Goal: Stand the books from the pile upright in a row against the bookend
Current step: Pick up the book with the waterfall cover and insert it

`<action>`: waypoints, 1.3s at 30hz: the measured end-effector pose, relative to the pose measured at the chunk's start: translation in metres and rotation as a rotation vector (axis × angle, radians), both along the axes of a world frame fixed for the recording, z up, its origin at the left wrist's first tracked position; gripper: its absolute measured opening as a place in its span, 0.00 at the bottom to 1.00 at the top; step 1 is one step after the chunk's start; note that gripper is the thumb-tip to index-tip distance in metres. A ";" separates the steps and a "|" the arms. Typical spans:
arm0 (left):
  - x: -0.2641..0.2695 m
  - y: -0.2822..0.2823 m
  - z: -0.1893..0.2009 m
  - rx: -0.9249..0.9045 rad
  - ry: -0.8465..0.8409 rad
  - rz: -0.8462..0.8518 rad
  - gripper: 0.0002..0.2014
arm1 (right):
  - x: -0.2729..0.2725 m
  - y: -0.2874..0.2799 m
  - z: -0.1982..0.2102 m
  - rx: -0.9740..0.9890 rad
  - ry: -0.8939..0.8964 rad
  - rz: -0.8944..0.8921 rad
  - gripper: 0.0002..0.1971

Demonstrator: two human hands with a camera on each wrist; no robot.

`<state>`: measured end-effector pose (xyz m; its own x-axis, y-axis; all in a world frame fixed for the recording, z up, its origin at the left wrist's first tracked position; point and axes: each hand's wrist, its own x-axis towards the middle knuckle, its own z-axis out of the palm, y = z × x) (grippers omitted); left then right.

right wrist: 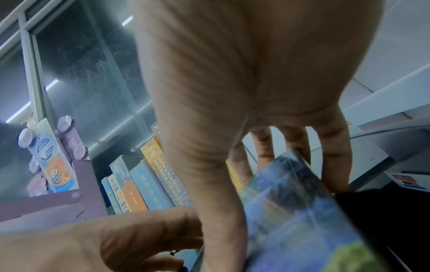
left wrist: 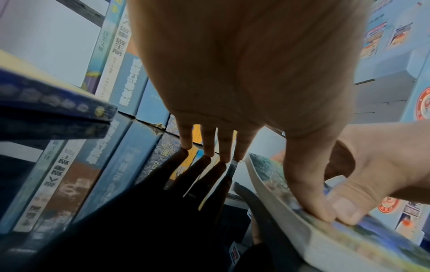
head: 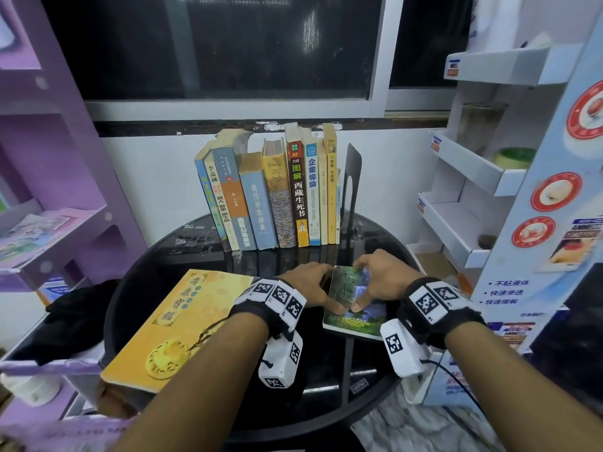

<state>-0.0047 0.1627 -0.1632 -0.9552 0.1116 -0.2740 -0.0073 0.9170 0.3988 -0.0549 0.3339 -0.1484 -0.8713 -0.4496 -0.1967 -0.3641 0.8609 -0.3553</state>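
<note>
1. The left hand is reaching over the left edge of a waterfall book, its thumb pressing on the cover while the straight fingers are touching the glossy table.
2. The right hand is gripping the same book from the right, with its thumb meeting the left thumb on the cover and its fingers curling over the far edge.
3. The waterfall book is tilting, its left edge raised off the table, in front of the row and well apart from it.
4. A row of books is standing at the back of the table, the right ones upright against a black bookend, the left ones leaning rightward.
5. A yellow book is lying flat near the table's left edge, just beside the left wrist.
6. A purple shelf is standing to the left, and a white display rack to the right.
</note>
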 end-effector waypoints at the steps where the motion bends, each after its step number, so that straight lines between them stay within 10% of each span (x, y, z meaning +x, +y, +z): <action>1: 0.000 -0.001 -0.001 0.008 0.001 0.004 0.49 | 0.000 0.000 0.000 -0.013 0.000 0.002 0.50; 13: 0.002 0.001 -0.005 0.076 0.013 0.014 0.39 | 0.002 0.003 0.007 -0.111 0.003 -0.005 0.49; 24: 0.005 -0.004 0.001 0.702 0.071 0.165 0.11 | 0.001 -0.005 0.025 -0.421 0.024 -0.134 0.35; 39: 0.007 -0.028 0.023 1.273 0.184 0.168 0.24 | 0.026 0.004 0.069 -1.007 -0.302 0.019 0.22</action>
<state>0.0022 0.1349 -0.1399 -0.9949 0.0708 0.0715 0.0633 -0.1116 0.9917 -0.0291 0.3384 -0.0795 -0.8395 -0.5391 0.0677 -0.1514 0.1125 -0.9820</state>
